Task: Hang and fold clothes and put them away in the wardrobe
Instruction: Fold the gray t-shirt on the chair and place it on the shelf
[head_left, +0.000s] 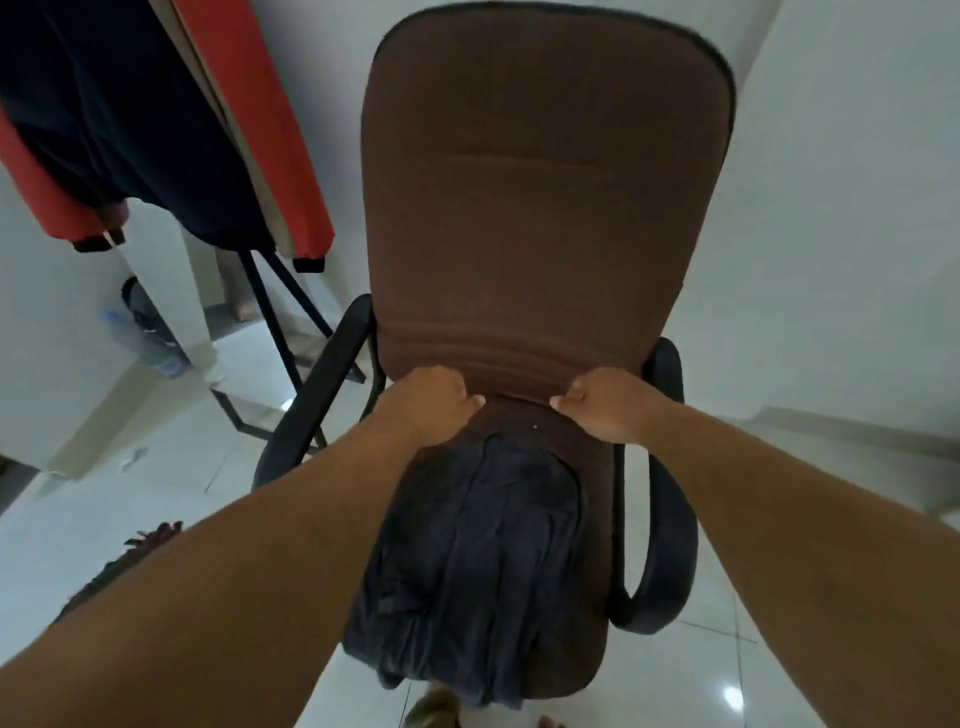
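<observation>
A dark grey garment (483, 561) lies crumpled on the seat of a brown office chair (545, 182) right in front of me. My left hand (436, 402) and my right hand (602, 408) reach to the back of the seat, just beyond the garment. Each hand's fingers curl round the lower edge of the brown fabric (519, 364) at the foot of the backrest, thumbs pointing toward each other. Whether that fabric is a cloth laid over the chair or its upholstery I cannot tell. Neither hand touches the grey garment.
A red-covered ironing board (249, 104) on black legs stands at upper left with a dark garment (104, 104) draped over it. The chair's black armrests (665, 545) flank the seat. A plastic bottle (140, 332) and a dark rug (130, 561) sit on the white tiled floor at left.
</observation>
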